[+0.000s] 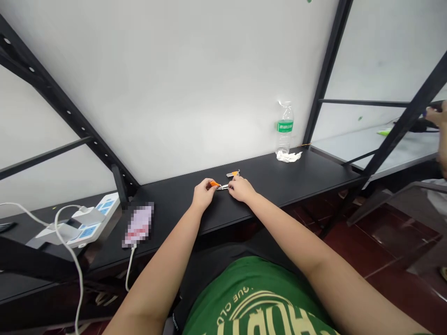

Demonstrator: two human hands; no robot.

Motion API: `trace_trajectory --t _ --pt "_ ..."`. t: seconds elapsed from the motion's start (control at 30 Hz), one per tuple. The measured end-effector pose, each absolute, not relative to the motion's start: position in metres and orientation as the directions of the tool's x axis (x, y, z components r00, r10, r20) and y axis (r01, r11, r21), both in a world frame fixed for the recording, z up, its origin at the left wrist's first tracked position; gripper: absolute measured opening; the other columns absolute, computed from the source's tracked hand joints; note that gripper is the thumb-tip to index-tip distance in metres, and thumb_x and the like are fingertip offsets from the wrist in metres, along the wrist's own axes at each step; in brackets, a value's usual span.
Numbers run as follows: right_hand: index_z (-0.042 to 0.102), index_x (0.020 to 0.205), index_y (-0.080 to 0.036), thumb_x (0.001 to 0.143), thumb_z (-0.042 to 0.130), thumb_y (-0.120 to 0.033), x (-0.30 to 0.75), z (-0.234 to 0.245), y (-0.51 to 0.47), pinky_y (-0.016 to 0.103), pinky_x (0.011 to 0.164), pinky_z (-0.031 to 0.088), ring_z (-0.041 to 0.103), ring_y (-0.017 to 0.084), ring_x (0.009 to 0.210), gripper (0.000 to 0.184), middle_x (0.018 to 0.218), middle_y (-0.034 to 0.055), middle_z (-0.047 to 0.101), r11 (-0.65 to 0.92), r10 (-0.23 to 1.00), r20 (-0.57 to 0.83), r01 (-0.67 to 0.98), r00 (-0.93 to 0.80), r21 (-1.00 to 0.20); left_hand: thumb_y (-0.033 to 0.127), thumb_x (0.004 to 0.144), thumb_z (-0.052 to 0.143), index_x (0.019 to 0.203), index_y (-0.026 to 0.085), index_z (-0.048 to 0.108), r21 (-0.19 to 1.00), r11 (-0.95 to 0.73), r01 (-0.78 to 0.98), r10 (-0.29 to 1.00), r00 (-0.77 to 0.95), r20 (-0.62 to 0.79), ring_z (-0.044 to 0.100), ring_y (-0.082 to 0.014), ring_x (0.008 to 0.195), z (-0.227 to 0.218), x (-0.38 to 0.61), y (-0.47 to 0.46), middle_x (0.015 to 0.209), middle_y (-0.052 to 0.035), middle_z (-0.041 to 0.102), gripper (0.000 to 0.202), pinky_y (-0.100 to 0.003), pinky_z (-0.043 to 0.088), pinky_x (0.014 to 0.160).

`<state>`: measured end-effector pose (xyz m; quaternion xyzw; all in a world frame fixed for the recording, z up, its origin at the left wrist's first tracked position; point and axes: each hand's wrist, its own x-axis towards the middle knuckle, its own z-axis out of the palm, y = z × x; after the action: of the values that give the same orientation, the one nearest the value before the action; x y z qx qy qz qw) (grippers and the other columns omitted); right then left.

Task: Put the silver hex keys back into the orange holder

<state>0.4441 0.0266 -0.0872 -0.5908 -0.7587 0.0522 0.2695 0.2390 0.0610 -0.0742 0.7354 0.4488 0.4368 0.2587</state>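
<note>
My left hand is closed in a pinch on a small orange piece with a bent metal end, just above the black tabletop. My right hand has its fingers closed at the right end of a slim silvery metal strip, which lies between the two hands. The orange piece's metal end meets or nearly meets this strip; I cannot tell if they are joined. Just behind my right fingers rests another small orange and silver piece. The exact kind of these parts is too small to make out.
A clear plastic bottle with a green label stands at the back right, by crumpled white tissue. At left lie a blurred-out phone on a white cable and a power strip. Another person's hand shows far right, beyond black frame posts.
</note>
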Motion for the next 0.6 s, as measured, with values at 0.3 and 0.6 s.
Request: trace_trajectory --t 0.3,0.6 --pt "0.064 0.083 -0.019 0.081 0.069 -0.025 0.448 -0.091 0.026 0.036 0.080 0.045 0.062 0.028 0.095 0.008 0.102 0.0129 0.067 0.218 0.955 0.277 0.889 -0.108 -0.402 0.022 0.082 0.066 0.089 0.023 0.069 0.740 -0.468 0.483 0.883 0.219 0.415 0.069 -0.0202 0.084 -0.078 0.237 0.064 0.089 -0.0017 0.075 0.008 -0.034 0.052 0.084" --pt "0.067 0.082 -0.020 0.076 0.067 -0.010 0.457 -0.089 0.022 0.026 0.069 0.044 0.061 0.016 0.074 0.012 0.082 0.0013 0.070 0.322 0.936 0.324 0.701 -0.135 -0.636 0.024 0.082 0.065 0.091 0.024 0.071 0.747 -0.441 0.497 0.897 0.207 0.391 0.070 -0.0205 0.087 -0.078 0.236 0.066 0.092 -0.0010 0.077 0.010 -0.034 0.053 0.088"
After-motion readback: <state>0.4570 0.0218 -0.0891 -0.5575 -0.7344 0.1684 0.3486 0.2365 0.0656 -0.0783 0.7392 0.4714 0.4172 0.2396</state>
